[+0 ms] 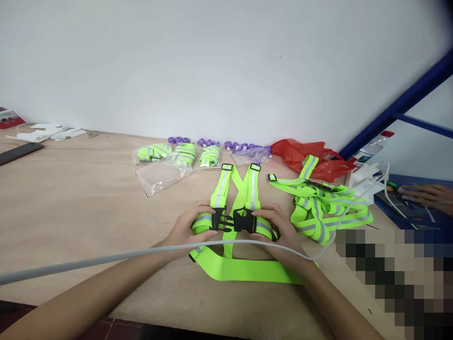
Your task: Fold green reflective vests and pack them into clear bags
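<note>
A neon green harness of reflective straps (240, 270) lies on the table before me, its two shoulder straps stretching away from me. My left hand (193, 224) grips the black pronged half of its side-release buckle (220, 220). Between the fingers of my right hand (279, 231) is the black socket half of the buckle (244, 221). The prong tips sit right at the socket's mouth; the two halves are not fully joined. Below the hands, the wide waist band curves toward me, partly hidden by my right forearm. A white cable (155, 247) passes in front of both hands.
A heap of similar green straps (322, 212) lies at right, near a red plastic bag (311, 158). Behind stand bagged green straps (185, 154), an empty clear bag (163, 179) and several purple rolls (233, 145). A co-worker's hand (428, 196) is at far right.
</note>
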A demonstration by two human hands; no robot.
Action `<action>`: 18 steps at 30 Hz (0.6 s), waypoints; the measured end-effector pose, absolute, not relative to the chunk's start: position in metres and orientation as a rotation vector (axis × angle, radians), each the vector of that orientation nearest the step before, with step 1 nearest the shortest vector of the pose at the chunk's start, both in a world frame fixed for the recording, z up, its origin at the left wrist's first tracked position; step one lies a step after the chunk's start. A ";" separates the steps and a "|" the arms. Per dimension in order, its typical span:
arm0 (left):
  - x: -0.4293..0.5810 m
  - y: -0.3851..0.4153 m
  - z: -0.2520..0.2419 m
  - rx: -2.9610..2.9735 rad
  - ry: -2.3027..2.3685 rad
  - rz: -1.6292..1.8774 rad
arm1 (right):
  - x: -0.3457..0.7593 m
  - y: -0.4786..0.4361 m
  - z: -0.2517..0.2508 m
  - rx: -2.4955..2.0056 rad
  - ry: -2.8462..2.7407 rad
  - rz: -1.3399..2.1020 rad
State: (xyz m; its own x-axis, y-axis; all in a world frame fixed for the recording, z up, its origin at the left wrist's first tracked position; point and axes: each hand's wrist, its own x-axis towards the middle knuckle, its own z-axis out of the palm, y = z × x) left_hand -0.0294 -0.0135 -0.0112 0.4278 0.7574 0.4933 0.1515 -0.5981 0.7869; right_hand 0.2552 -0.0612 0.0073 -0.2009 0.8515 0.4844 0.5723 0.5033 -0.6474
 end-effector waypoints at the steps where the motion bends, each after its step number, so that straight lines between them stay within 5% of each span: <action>1: -0.029 -0.014 -0.012 2.029 0.723 1.163 | 0.253 -0.062 0.008 -1.171 -1.889 0.429; 18: -0.031 -0.017 -0.008 2.205 0.600 1.141 | 0.250 -0.067 0.015 -1.140 -2.031 0.338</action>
State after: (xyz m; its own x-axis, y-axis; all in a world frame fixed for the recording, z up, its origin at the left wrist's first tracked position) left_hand -0.0310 -0.0170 -0.0082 0.5331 0.6192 0.5765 0.1244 -0.7314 0.6705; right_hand 0.2497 -0.0672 0.0148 -0.3054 0.8146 0.4931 0.6109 0.5649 -0.5547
